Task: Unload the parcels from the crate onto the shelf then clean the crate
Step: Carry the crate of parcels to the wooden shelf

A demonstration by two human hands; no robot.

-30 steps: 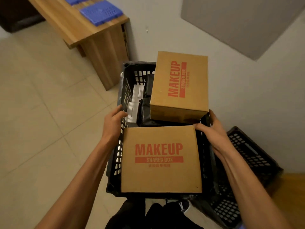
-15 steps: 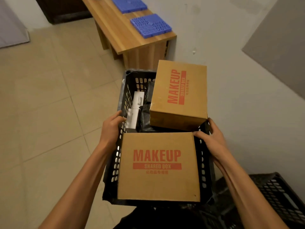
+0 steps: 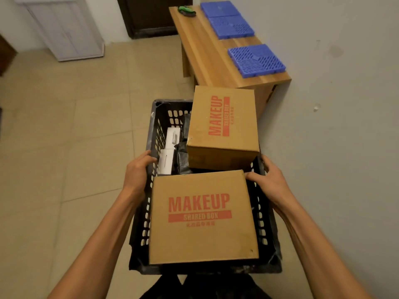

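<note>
Low centre of the frame: black plastic crate [image 3: 149,214], lattice-sided, carried at waist height. Left hand [image 3: 138,171] curled over the left rim, fingers hooked inside the wall; right hand [image 3: 273,182] wrapped round the right rim, thumb lying against the corner of the near cardboard box [image 3: 203,216], printed MAKEUP SHARED BOX. Both hands gripping the crate, neither holding a parcel.

Just beyond, toward the centre: second MAKEUP box [image 3: 223,126], tilted, propped over the crate's far right corner and standing higher than the rim. Tucked to its left inside the crate: two white packages [image 3: 169,147] and a crumpled black bag parcel [image 3: 182,158] (contents not readable).

Further off, upper right: wooden bench [image 3: 207,55] against the wall, carrying three blue perforated tiles [image 3: 257,60] and a small green object [image 3: 186,10] at its far end. Upper left: pale cabinet [image 3: 64,29] and dark doorway.

Progress, as a judgement: nothing unloaded yet, crate full, every parcel inside. No shelf identifiable for certain (possibly the bench). Left to do: set down, unload all, then clean.
</note>
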